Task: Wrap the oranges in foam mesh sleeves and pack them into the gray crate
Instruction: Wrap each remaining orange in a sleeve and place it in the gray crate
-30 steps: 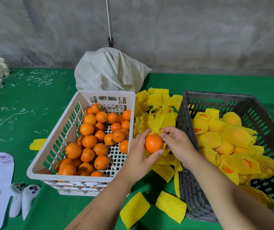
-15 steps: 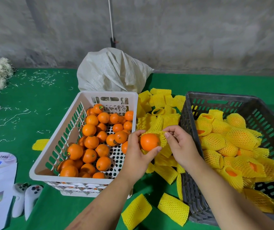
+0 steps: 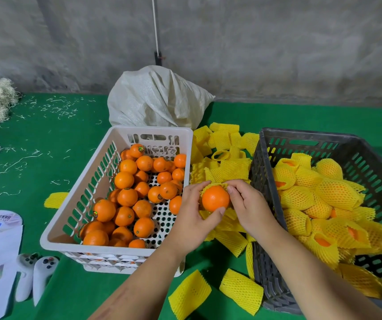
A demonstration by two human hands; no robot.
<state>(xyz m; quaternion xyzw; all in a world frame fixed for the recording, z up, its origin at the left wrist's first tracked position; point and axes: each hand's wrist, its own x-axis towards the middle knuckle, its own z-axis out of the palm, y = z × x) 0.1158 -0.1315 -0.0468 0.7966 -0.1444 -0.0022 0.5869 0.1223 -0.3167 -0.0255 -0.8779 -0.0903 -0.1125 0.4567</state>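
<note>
Head view is showing the left hand (image 3: 191, 218) holding an orange (image 3: 215, 197) between the two crates while the right hand (image 3: 250, 204) is pinching a foam sleeve (image 3: 213, 186) onto it; next, pulling it fully over.

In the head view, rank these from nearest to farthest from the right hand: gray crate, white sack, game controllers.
From the right hand:
1. Gray crate, immediately to its right.
2. White sack, behind, against the wall.
3. Game controllers, far left, near edge.
</note>
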